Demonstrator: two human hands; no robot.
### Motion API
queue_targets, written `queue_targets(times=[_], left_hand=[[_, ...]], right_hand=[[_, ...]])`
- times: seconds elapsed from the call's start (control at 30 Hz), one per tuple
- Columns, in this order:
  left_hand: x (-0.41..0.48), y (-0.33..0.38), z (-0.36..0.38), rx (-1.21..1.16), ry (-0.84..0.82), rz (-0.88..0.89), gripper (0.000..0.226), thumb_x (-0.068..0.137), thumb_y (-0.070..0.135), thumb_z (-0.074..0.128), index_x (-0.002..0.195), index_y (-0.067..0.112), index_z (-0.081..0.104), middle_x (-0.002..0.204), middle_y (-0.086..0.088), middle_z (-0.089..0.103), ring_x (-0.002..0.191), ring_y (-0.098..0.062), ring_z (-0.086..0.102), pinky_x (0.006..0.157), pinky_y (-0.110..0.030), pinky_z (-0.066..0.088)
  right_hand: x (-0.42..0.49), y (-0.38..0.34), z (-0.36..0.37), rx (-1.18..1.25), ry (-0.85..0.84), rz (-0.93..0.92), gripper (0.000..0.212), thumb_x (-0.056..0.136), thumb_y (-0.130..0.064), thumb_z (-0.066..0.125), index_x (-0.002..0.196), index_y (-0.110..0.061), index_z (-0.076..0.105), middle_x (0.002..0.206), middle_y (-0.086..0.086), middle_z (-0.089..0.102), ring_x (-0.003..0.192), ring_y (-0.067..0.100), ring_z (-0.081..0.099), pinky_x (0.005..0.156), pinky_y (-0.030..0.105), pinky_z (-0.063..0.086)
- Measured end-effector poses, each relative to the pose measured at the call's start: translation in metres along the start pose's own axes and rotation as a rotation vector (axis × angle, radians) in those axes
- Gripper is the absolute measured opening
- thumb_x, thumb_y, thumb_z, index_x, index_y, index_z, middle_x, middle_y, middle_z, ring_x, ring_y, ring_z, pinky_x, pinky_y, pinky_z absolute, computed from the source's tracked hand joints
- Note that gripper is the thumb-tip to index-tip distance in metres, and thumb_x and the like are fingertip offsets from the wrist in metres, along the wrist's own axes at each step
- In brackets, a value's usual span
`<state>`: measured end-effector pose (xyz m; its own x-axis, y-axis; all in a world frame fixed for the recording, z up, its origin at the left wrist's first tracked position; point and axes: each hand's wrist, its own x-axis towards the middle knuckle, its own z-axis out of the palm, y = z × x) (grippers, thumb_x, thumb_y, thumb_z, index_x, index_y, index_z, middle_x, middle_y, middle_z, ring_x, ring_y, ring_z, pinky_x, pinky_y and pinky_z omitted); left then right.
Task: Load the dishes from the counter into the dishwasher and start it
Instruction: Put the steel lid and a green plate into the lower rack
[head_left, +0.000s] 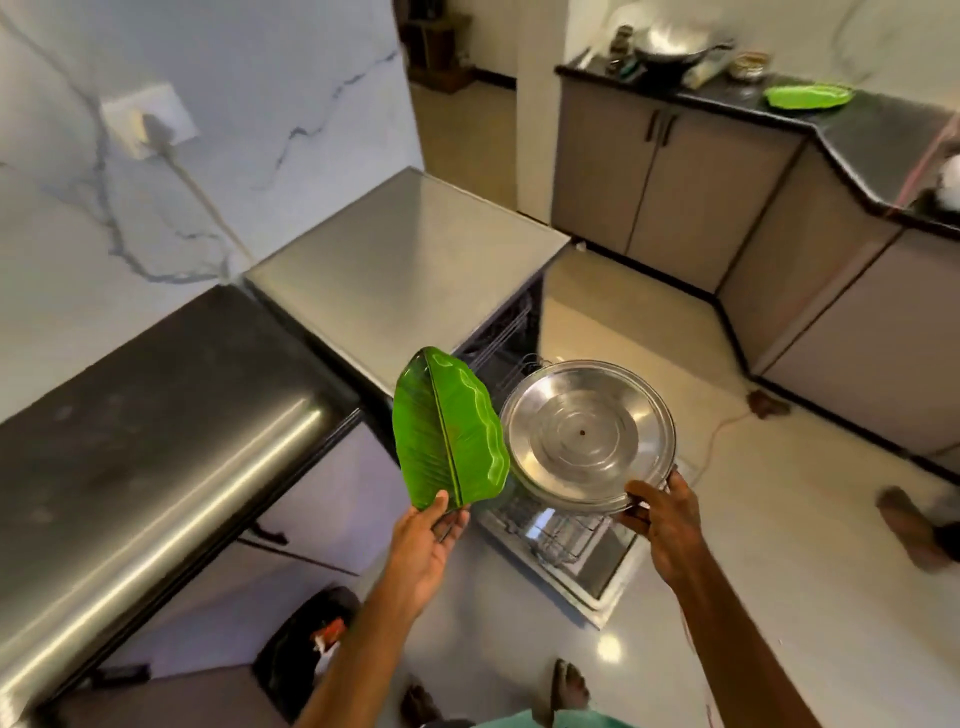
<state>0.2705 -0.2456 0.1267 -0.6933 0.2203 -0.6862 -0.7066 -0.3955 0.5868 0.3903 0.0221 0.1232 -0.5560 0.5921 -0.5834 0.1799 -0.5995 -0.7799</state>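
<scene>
My left hand (428, 540) grips the lower end of a green leaf-shaped plate (447, 428), held upright. My right hand (662, 525) holds a round steel plate (587, 431) by its near rim, tilted toward me. Both plates hang over the open dishwasher (405, 270), whose steel top is bare. Its lowered door (597, 577) and pulled-out wire rack (558, 540) show below the plates, partly hidden by them. A second green leaf plate (808, 97) lies on the far black counter (878, 135).
A black counter (156, 415) runs along my left. A wok (670, 44) and small containers stand on the far counter. A dark bin (311, 639) sits by my feet. An orange cable (722, 436) crosses the floor; another person's foot (906, 525) is at right.
</scene>
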Motion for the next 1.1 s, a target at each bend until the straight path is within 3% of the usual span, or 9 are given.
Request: queue_targets(times=[0.13,0.3,0.47,0.7,0.77,0.87,0.93,1.0,1.1], left_hand=[[0.008,-0.023,0.044,0.011,-0.021,-0.03,0.034,0.096,0.0,0.059,0.129,-0.005,0.054,0.1,-0.02,0.071,0.082,-0.023,0.072,0.069,-0.03,0.062],[0.019,-0.035,0.079,0.023,0.004,-0.056,0.042,0.095,0.001,0.061,0.133,-0.01,0.05,0.104,-0.024,0.07,0.084,-0.026,0.072,0.069,-0.031,0.062],[0.044,-0.038,0.101,0.073,0.02,-0.073,0.037,0.094,0.0,0.061,0.129,-0.01,0.053,0.103,-0.024,0.071,0.082,-0.027,0.072,0.065,-0.03,0.061],[0.092,-0.023,0.137,0.175,0.007,-0.102,0.021,0.095,-0.001,0.06,0.115,-0.006,0.056,0.085,-0.02,0.072,0.07,-0.024,0.072,0.061,-0.029,0.062],[0.116,-0.017,0.148,0.212,0.01,-0.109,0.02,0.094,-0.001,0.06,0.114,-0.004,0.057,0.084,-0.019,0.072,0.071,-0.024,0.071,0.062,-0.029,0.062],[0.159,-0.008,0.165,0.286,0.043,-0.131,0.021,0.093,0.0,0.063,0.114,-0.002,0.059,0.096,-0.02,0.073,0.081,-0.027,0.07,0.063,-0.029,0.062],[0.182,-0.007,0.174,0.338,0.066,-0.138,0.019,0.093,0.001,0.064,0.111,0.0,0.06,0.102,-0.021,0.07,0.085,-0.027,0.069,0.064,-0.029,0.061],[0.212,-0.008,0.179,0.39,0.081,-0.158,0.016,0.092,0.001,0.065,0.107,0.001,0.058,0.097,-0.019,0.067,0.084,-0.027,0.068,0.068,-0.03,0.061],[0.247,-0.013,0.182,0.46,0.083,-0.165,0.016,0.093,0.001,0.065,0.108,0.0,0.059,0.093,-0.015,0.067,0.082,-0.024,0.068,0.071,-0.031,0.06]], right_hand=[[0.019,-0.021,-0.045,0.021,0.027,-0.01,0.048,0.089,0.004,0.065,0.132,-0.016,0.056,0.119,0.021,0.068,0.096,0.039,0.071,0.067,0.041,0.064],[0.041,-0.041,-0.074,0.03,0.063,0.009,0.06,0.09,0.006,0.065,0.141,-0.02,0.051,0.121,0.018,0.067,0.099,0.04,0.072,0.064,0.04,0.064],[0.071,-0.055,-0.077,0.039,0.088,0.014,0.058,0.088,0.005,0.067,0.139,-0.018,0.052,0.116,0.018,0.068,0.096,0.04,0.072,0.062,0.039,0.062],[0.121,-0.073,-0.056,-0.051,0.141,-0.08,0.052,0.087,0.008,0.067,0.13,-0.018,0.054,0.11,0.012,0.068,0.096,0.035,0.07,0.061,0.043,0.064],[0.141,-0.074,-0.048,-0.164,0.175,-0.129,0.048,0.086,0.007,0.069,0.123,-0.021,0.059,0.108,0.011,0.07,0.094,0.034,0.072,0.066,0.049,0.064],[0.177,-0.078,-0.034,-0.54,0.291,-0.218,0.032,0.085,-0.006,0.069,0.103,-0.032,0.065,0.096,0.003,0.073,0.086,0.026,0.071,0.074,0.051,0.062],[0.194,-0.086,-0.024,-0.784,0.36,-0.292,0.026,0.089,-0.01,0.067,0.11,-0.024,0.064,0.094,0.001,0.072,0.085,0.022,0.069,0.075,0.04,0.059],[0.218,-0.092,-0.014,-0.891,0.404,-0.369,0.032,0.092,-0.006,0.064,0.122,-0.018,0.063,0.097,0.003,0.073,0.082,0.019,0.065,0.069,0.028,0.05],[0.249,-0.095,-0.006,-0.969,0.412,-0.424,0.037,0.094,-0.003,0.06,0.128,-0.017,0.06,0.096,0.006,0.074,0.077,0.019,0.063,0.062,0.025,0.05]])
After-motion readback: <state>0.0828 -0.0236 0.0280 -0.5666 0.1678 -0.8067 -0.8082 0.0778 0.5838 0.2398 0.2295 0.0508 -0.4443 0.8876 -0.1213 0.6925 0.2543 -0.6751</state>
